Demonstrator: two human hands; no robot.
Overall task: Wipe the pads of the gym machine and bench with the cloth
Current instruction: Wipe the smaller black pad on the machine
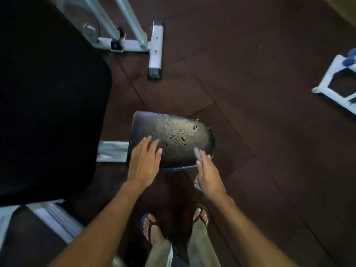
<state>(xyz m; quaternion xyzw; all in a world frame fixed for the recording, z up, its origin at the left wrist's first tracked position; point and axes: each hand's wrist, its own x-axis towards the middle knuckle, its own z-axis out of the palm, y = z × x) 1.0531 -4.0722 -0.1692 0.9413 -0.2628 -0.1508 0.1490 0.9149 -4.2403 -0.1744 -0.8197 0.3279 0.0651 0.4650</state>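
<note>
A small black seat pad (173, 135) sits in the middle of the view, shiny, with dark wet drops on its right half. My left hand (144, 162) lies flat on its near left corner, fingers spread, holding nothing. My right hand (209, 174) is at the pad's near right edge, closed on a grey cloth (198, 157) that sticks out past the fingers and hangs below the palm. A large black back pad (48, 97) fills the left side.
The grey metal frame (156, 51) of the machine stands on the dark rubber tile floor behind the pads. A white rack (335, 83) stands at the right edge. My feet in flip-flops (173, 224) stand just below the seat pad.
</note>
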